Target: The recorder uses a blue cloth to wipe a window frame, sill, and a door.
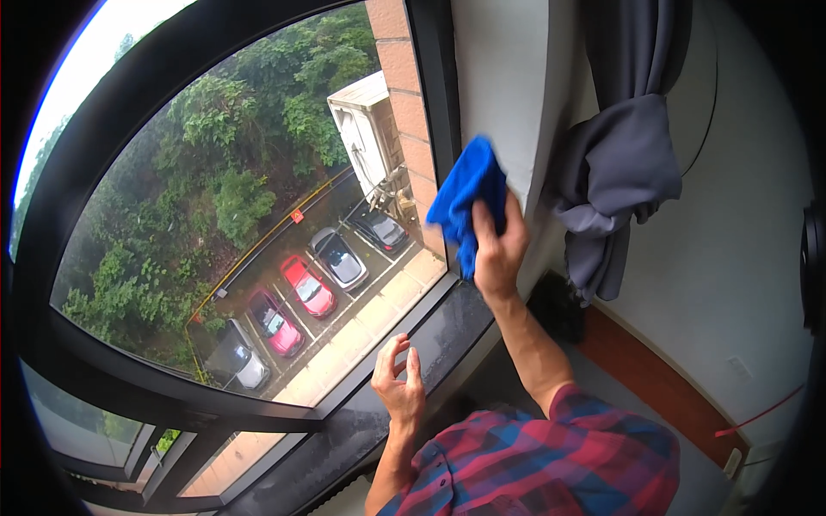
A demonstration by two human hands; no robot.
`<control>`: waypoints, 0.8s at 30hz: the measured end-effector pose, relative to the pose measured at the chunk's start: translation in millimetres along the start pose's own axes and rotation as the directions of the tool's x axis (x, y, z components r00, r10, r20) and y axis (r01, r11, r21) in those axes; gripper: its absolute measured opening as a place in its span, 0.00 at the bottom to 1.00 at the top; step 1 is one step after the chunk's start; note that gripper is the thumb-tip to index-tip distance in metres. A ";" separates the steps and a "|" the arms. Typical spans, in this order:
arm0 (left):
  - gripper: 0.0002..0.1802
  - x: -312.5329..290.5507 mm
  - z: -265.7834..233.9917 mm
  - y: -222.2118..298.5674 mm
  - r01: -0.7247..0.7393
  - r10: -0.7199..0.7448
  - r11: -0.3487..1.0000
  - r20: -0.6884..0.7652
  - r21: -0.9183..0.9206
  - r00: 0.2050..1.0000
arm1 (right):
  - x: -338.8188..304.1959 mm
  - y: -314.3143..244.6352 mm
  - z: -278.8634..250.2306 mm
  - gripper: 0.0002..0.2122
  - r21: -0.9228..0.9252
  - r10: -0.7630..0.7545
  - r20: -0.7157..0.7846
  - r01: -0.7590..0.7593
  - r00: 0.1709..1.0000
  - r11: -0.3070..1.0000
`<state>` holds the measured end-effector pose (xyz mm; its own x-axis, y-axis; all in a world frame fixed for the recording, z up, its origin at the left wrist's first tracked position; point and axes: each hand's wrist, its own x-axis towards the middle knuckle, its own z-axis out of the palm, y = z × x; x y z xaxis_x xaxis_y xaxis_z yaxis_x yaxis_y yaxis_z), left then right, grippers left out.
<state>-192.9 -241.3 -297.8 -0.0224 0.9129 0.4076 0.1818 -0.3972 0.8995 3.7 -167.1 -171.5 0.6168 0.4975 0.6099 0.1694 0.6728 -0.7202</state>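
A crumpled blue cloth (471, 191) is in my right hand (502, 254), pinched between the thumb and fingers. The cloth is beside the right upright of the dark window frame (437, 112), in front of the pale wall edge; whether it touches the frame or the wall I cannot tell. Lower down, my left hand (400, 385) hangs over the dark windowsill (443, 331) with its fingers loosely curved and apart from the thumb. Nothing shows in it. Dusty, greyish marks lie on the sill.
A knotted grey curtain (619, 163) hangs to the right of my right arm. The large window pane (258, 198) looks down on parked cars, trees and an outdoor air-conditioning unit (366, 133). Smaller window sections (95, 430) are at lower left. Brown flooring (645, 370) runs along the right wall.
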 end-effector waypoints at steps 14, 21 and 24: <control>0.20 54.3 58.9 -15.2 0.097 -0.091 0.994 0.105 -0.053 0.990 | 164.5 -36.7 87.7 0.22 -0.806 -0.579 0.181 0.457 0.795 0.376; 0.21 113.8 77.5 -4.9 0.026 -0.013 0.994 0.123 -0.109 0.992 | 101.9 55.7 34.0 0.29 -0.774 -0.456 0.303 0.495 0.837 0.394; 0.19 129.2 78.5 13.3 -0.048 0.064 0.986 0.100 -0.160 0.993 | 121.3 42.9 47.2 0.29 -0.755 -0.567 0.266 0.534 0.779 0.380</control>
<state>-116.2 -121.2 -245.6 0.0877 0.8902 0.4470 0.0231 -0.4504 0.8925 49.5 -52.0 -112.9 0.1801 0.1515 0.9719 0.9744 0.1079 -0.1974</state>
